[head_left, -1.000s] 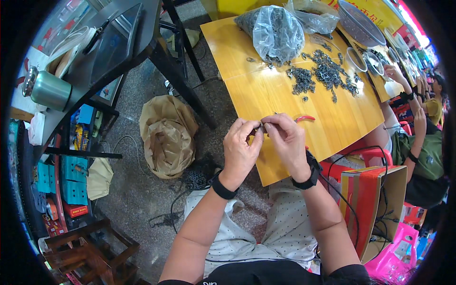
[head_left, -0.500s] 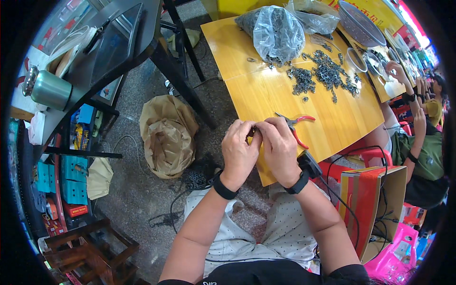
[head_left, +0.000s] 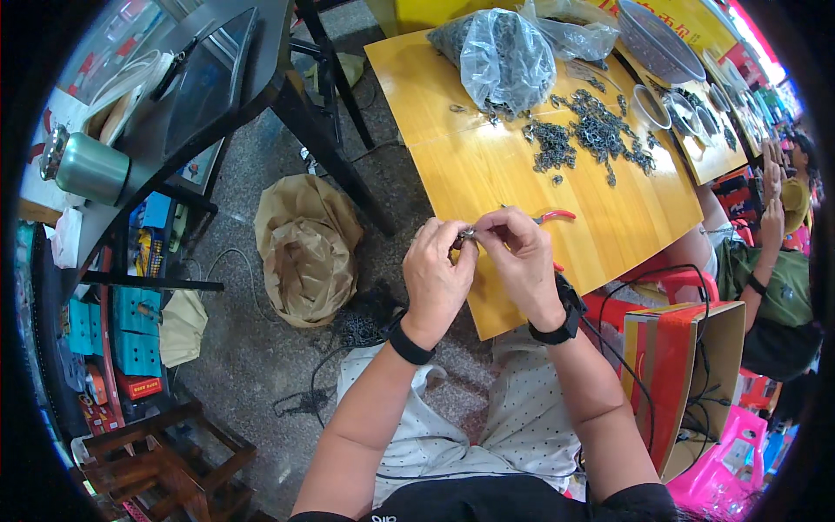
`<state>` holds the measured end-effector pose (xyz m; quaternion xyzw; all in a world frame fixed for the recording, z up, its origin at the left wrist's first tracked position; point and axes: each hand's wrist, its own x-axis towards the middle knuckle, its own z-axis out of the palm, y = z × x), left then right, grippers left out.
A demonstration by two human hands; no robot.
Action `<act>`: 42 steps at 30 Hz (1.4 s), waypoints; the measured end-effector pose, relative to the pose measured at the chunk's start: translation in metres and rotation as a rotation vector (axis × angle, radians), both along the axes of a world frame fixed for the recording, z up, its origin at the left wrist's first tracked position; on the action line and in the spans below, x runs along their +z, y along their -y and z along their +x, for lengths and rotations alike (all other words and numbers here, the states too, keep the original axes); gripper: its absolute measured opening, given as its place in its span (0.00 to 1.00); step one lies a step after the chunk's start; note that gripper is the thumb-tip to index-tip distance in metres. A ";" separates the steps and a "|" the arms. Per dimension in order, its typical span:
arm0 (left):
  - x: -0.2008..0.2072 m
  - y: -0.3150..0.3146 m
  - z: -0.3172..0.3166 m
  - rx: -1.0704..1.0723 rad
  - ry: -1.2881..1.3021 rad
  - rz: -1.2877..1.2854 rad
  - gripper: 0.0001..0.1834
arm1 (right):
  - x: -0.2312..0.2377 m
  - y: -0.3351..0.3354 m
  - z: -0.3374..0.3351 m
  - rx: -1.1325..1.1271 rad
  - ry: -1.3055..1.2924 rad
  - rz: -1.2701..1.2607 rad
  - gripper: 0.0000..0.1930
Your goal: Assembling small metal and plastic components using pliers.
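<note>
Over the table's near edge, my left hand (head_left: 437,277) pinches a small dark metal piece (head_left: 467,234) between thumb and fingers. Its exact kind is too small to make out. From the other side my right hand (head_left: 524,265) is closed, with thumb and fingertips on the same piece. Red-handled pliers (head_left: 558,214) lie on the table beneath and beyond my right hand, which hides most of them. Farther off, small dark metal clasps (head_left: 600,128) are spread in loose heaps, next to a clear plastic bag (head_left: 507,65) full of similar pieces.
The yellow wooden table (head_left: 461,174) slopes away to the right. Clear plastic tubs (head_left: 651,106) and a grey basin (head_left: 661,43) stand at its far right. A brown bag (head_left: 306,252) is on the floor at left. A cardboard box (head_left: 683,383) with cables stands at right, near another person.
My right hand has turned and its fingers have lifted, baring the metal piece while covering more of the pliers. At right, the other person's hand has drawn back from the tubs.
</note>
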<state>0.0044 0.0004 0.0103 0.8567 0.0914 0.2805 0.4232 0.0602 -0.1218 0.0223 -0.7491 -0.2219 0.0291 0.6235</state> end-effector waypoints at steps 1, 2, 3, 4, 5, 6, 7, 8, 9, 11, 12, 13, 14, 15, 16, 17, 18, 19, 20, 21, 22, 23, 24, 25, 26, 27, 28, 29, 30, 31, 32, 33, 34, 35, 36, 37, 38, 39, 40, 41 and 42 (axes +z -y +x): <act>0.000 0.000 0.000 0.000 -0.010 -0.019 0.06 | 0.000 0.001 0.001 0.005 0.003 0.014 0.03; 0.001 0.000 -0.001 -0.001 -0.020 -0.037 0.06 | 0.001 0.003 0.001 0.001 -0.083 0.069 0.04; 0.002 0.000 -0.001 0.000 -0.031 -0.056 0.05 | 0.003 0.004 0.001 -0.002 -0.169 0.123 0.04; 0.002 -0.001 -0.001 0.002 -0.018 -0.060 0.05 | 0.006 0.005 0.001 -0.006 -0.256 0.177 0.04; 0.002 -0.002 -0.001 0.003 -0.005 -0.063 0.05 | 0.008 0.008 0.003 0.006 -0.311 0.187 0.04; 0.002 -0.002 -0.001 0.003 0.010 -0.068 0.05 | 0.012 0.012 0.006 0.016 -0.364 0.198 0.04; 0.003 -0.002 -0.001 0.003 0.008 -0.072 0.04 | 0.013 0.014 0.009 0.026 -0.417 0.208 0.05; 0.004 -0.002 -0.001 0.003 0.005 -0.077 0.04 | 0.011 0.015 0.009 0.026 -0.417 0.224 0.05; 0.004 -0.002 -0.001 0.002 0.002 -0.081 0.04 | 0.010 0.015 0.010 0.026 -0.422 0.215 0.05; 0.003 -0.003 -0.001 -0.001 0.012 -0.058 0.04 | 0.008 0.015 0.010 0.026 -0.433 0.195 0.05; 0.003 -0.003 -0.001 -0.001 0.017 -0.046 0.04 | 0.007 0.014 0.010 0.026 -0.427 0.194 0.05; 0.003 -0.003 -0.001 -0.004 0.021 -0.053 0.04 | 0.006 0.014 0.011 0.025 -0.422 0.192 0.05; 0.002 -0.002 -0.001 -0.006 0.025 -0.061 0.04 | 0.006 0.014 0.011 0.024 -0.417 0.191 0.06; 0.002 -0.002 -0.001 -0.007 0.030 -0.069 0.04 | 0.006 0.014 0.011 0.022 -0.422 0.192 0.06; 0.003 -0.003 -0.001 -0.008 0.027 -0.064 0.04 | 0.007 0.013 0.011 0.020 -0.428 0.194 0.05; 0.003 -0.003 -0.001 -0.009 0.024 -0.060 0.04 | 0.007 0.013 0.011 0.018 -0.433 0.196 0.05; 0.004 -0.003 -0.001 -0.010 0.022 -0.056 0.04 | 0.006 0.013 0.011 0.009 -0.431 0.193 0.05; 0.003 -0.003 -0.001 -0.011 0.026 -0.054 0.04 | 0.006 0.013 0.011 -0.001 -0.429 0.190 0.05; 0.003 -0.003 -0.001 -0.011 0.031 -0.053 0.04 | 0.005 0.013 0.011 -0.010 -0.426 0.186 0.05; 0.003 -0.004 -0.001 -0.011 0.036 -0.050 0.04 | 0.004 0.013 0.011 -0.001 -0.425 0.174 0.05; 0.002 -0.004 -0.001 -0.011 0.043 -0.048 0.04 | 0.004 0.014 0.011 0.008 -0.424 0.161 0.05; 0.002 -0.004 -0.001 -0.012 0.050 -0.045 0.04 | 0.004 0.014 0.012 0.017 -0.423 0.148 0.05; 0.002 -0.004 -0.001 -0.012 0.057 -0.043 0.04 | 0.004 0.015 0.012 0.041 -0.438 0.126 0.05; 0.002 -0.004 -0.001 -0.012 0.067 -0.054 0.04 | 0.003 0.015 0.012 0.065 -0.453 0.105 0.05; 0.002 -0.004 -0.001 -0.012 0.077 -0.065 0.04 | 0.003 0.016 0.013 0.089 -0.468 0.083 0.05; 0.002 -0.004 -0.001 -0.013 0.087 -0.077 0.04 | 0.003 0.014 0.012 0.052 -0.375 0.051 0.05; 0.002 -0.004 -0.001 -0.015 0.082 -0.070 0.04 | 0.002 0.012 0.011 0.016 -0.282 0.019 0.05; 0.002 -0.005 -0.001 -0.017 0.078 -0.063 0.04 | 0.001 0.010 0.010 -0.021 -0.189 -0.014 0.05; 0.002 -0.005 0.000 -0.019 0.074 -0.056 0.04 | 0.001 0.010 0.012 0.000 -0.076 -0.030 0.05; 0.002 -0.005 0.000 -0.028 0.075 -0.060 0.04 | 0.000 0.010 0.014 0.021 0.037 -0.046 0.06; 0.002 -0.004 0.000 -0.037 0.076 -0.064 0.04 | 0.000 0.010 0.016 0.042 0.150 -0.063 0.06; 0.001 -0.005 -0.001 -0.043 0.075 -0.067 0.04 | 0.003 0.010 0.015 0.059 0.175 -0.098 0.06; 0.001 -0.005 -0.001 -0.050 0.078 -0.064 0.04 | 0.009 0.009 0.014 0.075 0.200 -0.133 0.06; 0.001 -0.006 -0.001 -0.057 0.081 -0.062 0.05 | 0.012 0.008 0.013 0.092 0.224 -0.167 0.06; 0.002 -0.005 -0.001 -0.066 0.086 -0.059 0.05 | 0.012 0.009 0.014 0.086 0.271 -0.196 0.06; 0.001 -0.005 0.000 -0.072 0.090 -0.061 0.05 | 0.012 0.009 0.014 0.081 0.318 -0.224 0.06; 0.001 -0.005 0.000 -0.078 0.094 -0.063 0.05 | 0.012 0.009 0.015 0.076 0.365 -0.252 0.06; 0.000 -0.005 0.000 -0.083 0.098 -0.065 0.05 | 0.012 0.009 0.014 0.083 0.374 -0.261 0.06; 0.001 -0.005 0.000 -0.082 0.096 -0.072 0.05 | 0.013 0.009 0.013 0.090 0.383 -0.270 0.06; 0.001 -0.005 0.000 -0.081 0.094 -0.079 0.05 | 0.014 0.009 0.013 0.097 0.393 -0.279 0.07; 0.001 -0.005 0.000 -0.081 0.092 -0.086 0.05 | 0.015 0.009 0.013 0.104 0.389 -0.256 0.07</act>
